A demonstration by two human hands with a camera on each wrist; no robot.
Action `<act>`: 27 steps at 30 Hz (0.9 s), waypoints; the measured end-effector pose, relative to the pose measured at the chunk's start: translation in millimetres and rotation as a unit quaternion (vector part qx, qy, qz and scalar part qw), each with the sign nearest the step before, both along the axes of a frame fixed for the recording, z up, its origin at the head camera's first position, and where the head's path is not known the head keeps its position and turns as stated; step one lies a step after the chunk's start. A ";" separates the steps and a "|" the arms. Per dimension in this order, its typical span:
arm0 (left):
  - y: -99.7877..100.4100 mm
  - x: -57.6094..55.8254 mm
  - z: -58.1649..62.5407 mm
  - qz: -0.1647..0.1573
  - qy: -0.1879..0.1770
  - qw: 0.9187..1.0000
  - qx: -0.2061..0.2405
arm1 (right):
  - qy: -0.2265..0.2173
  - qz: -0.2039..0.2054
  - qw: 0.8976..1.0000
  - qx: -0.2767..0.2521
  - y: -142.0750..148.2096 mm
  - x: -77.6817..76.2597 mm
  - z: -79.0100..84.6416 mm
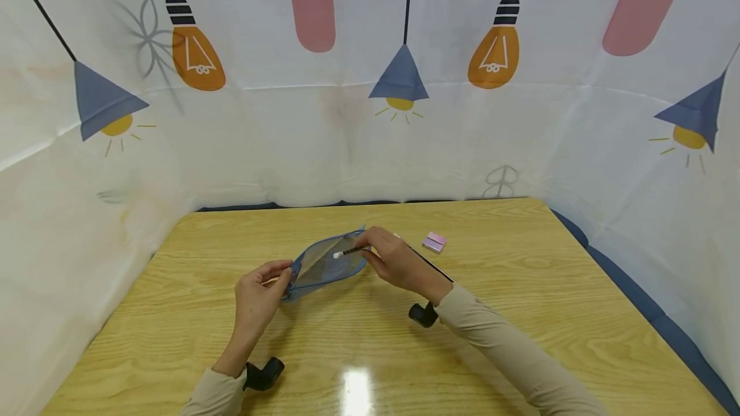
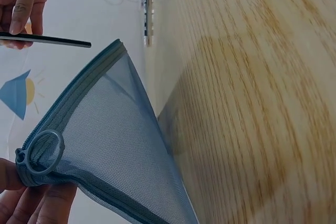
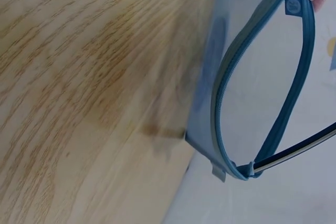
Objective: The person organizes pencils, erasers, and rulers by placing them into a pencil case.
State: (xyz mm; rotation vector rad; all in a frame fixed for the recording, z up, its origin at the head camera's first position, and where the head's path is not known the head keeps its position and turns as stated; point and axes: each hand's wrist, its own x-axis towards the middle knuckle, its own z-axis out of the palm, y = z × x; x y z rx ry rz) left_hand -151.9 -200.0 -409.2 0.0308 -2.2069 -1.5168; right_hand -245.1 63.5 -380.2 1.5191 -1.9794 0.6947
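hand, left (image 1: pixel 257 294): thumb and fingers pinched together on one end of blue mesh pouch (image 1: pixel 318 268), zipped mouth parted, ring pull (image 2: pixel 62 148) beside the grip; hand, right (image 1: pixel 399 259): fingertips pinched on slim dark stick (image 1: pixel 354 250), white tip at the pouch mouth, whether inside cannot be told; farther out, on tabletop (image 1: pixel 497 236): thin dark rod (image 1: pixel 430 263), small pink-and-lilac block (image 1: pixel 433 242)

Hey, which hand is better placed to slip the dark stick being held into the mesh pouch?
Probably the right hand: it holds the dark stick near the open mesh pouch, while the left hand is occupied gripping the pouch's zipper corner.
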 end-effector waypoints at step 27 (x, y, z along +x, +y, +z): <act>0.8 1.8 1.8 0.001 -0.020 1.000 0.018 | -0.004 0.026 0.999 0.035 -19.2 -8.2 -15.8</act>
